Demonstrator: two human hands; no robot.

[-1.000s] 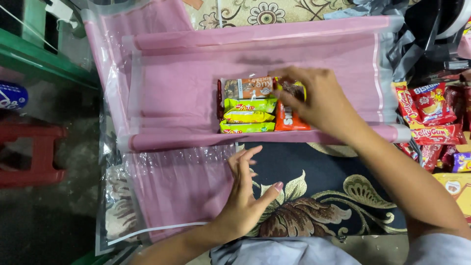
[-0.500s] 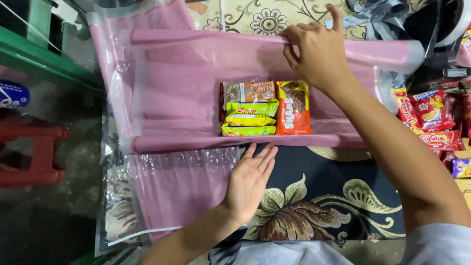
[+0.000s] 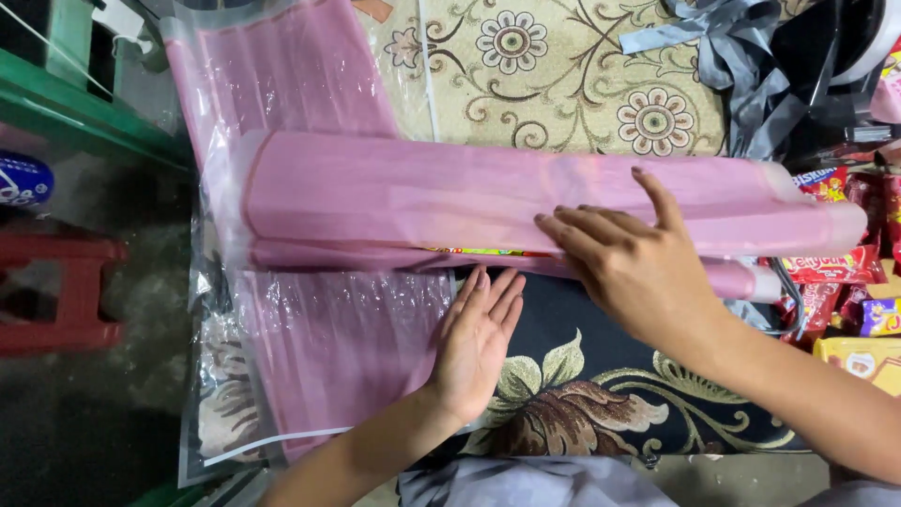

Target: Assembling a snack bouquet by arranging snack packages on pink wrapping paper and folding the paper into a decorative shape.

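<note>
Head view shows the right hand (image 3: pixel 638 268) pressed flat, fingers spread, on a folded pink translucent plastic sheet (image 3: pixel 450 192) lying crosswise, while the flat left hand (image 3: pixel 476 343) rests just below.

Glossy, thin pink plastic wrap (image 3: pixel 394 192) lies on a matt woven floral cloth (image 3: pixel 563 84).

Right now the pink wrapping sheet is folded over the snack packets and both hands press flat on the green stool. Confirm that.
Not quite. The head view shows the right hand flat on the folded pink wrapping sheet and the left hand flat at its lower flap, not on a stool. The snack packets barely show at the fold.
</note>
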